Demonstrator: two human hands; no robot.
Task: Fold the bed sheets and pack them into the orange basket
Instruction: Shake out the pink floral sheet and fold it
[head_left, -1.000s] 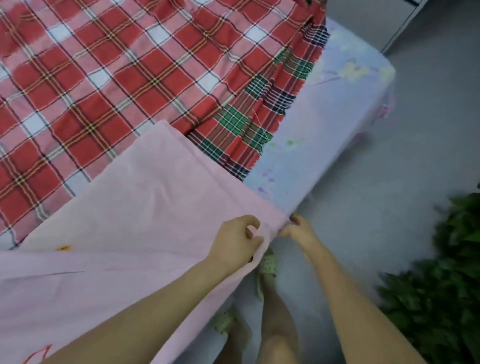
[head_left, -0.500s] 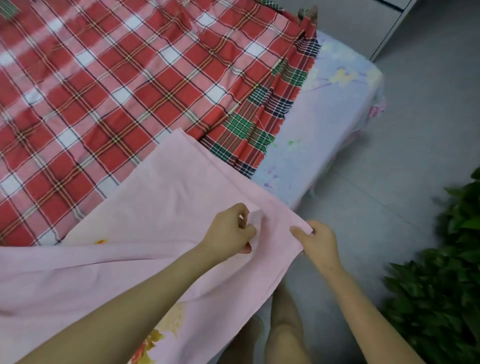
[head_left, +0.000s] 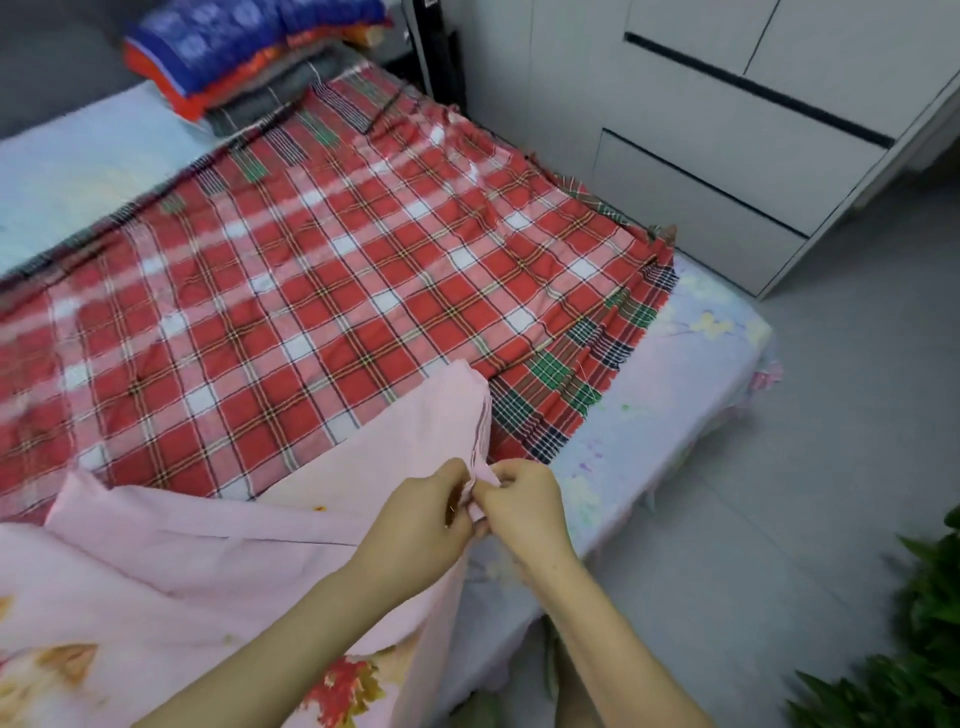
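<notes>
The left hand and right hand meet knuckle to knuckle over the near right edge of the bed. Both are curled and pinch the same bunched bit of the pink sheet between them. The fingertips are buried in the fold, so which fingers do the gripping cannot be made out.

From the pinch a doubled hem rises in a short peak. The rest of the pink sheet spreads left and down across the near side of the bed, with flower prints showing near the bottom. It is cut off by the left and bottom edges of the view, and the left forearm covers part of it, so its full shape is unclear.

Beyond it the red plaid sheet lies spread flat over the middle of the bed, and the pink sheet overlaps its near edge. Its right border, with green and dark checks, is gathered in pleats short of the bed's right edge. Its left part is smeared by blur.

The bed's pale flowered cover shows bare along the right side and at the far left corner. A stack of pillows, blue and orange on top, sits blurred at the far end.

A light grey cabinet stands on the grey floor just past the bed's far right corner. A green plant is cropped at the lower right.
</notes>
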